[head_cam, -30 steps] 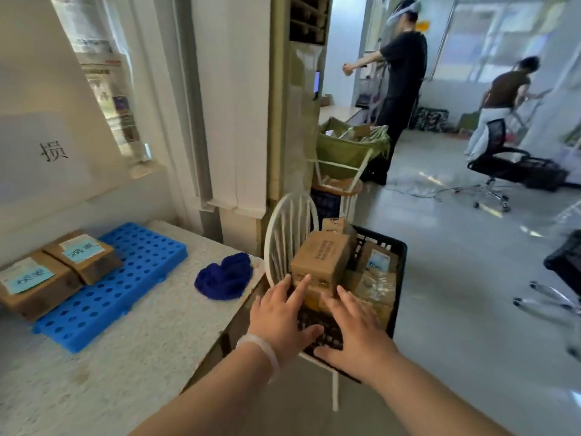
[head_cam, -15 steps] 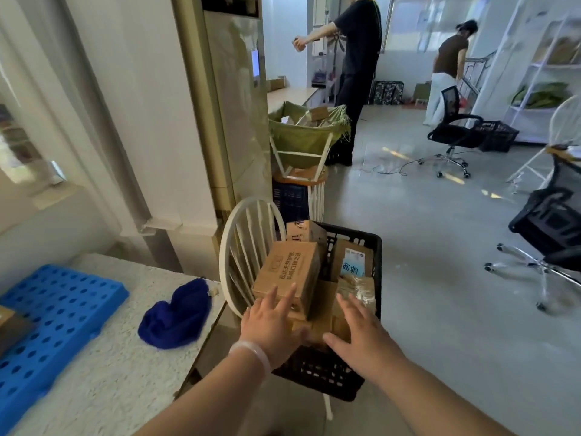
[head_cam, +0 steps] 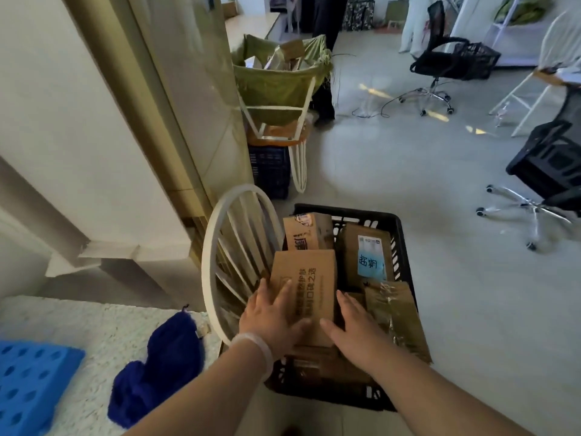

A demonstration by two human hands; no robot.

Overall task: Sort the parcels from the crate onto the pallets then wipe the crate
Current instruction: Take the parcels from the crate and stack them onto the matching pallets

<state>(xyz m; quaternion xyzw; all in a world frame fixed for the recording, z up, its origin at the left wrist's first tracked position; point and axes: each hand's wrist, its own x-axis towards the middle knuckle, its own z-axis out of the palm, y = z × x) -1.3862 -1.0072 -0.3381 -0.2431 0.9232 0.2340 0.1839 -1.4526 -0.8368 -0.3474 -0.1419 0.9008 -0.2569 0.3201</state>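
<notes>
A black plastic crate (head_cam: 400, 243) sits on a white chair, holding several cardboard parcels. The largest is a brown box with printed text (head_cam: 311, 287), lying on top at the crate's left. My left hand (head_cam: 270, 319) lies flat on its top and left edge. My right hand (head_cam: 353, 330) presses its right side, so the box is clasped between both. Behind it stand a smaller box (head_cam: 306, 231) and a parcel with a blue handwritten label (head_cam: 371, 258). A brown padded bag (head_cam: 397, 313) lies at the right. A blue cloth (head_cam: 160, 366) and a blue pallet (head_cam: 28, 382) rest on the speckled counter (head_cam: 78, 325).
The chair's round white backrest (head_cam: 220, 247) stands between crate and counter. Beyond it are a green sack on an upturned stool (head_cam: 279, 77) and a dark blue crate (head_cam: 270, 171). Black office chairs (head_cam: 547, 165) stand on the grey floor to the right.
My view has swung right and down toward the crate. Both hands moved forward from hovering over the crate's near edge onto the printed box.
</notes>
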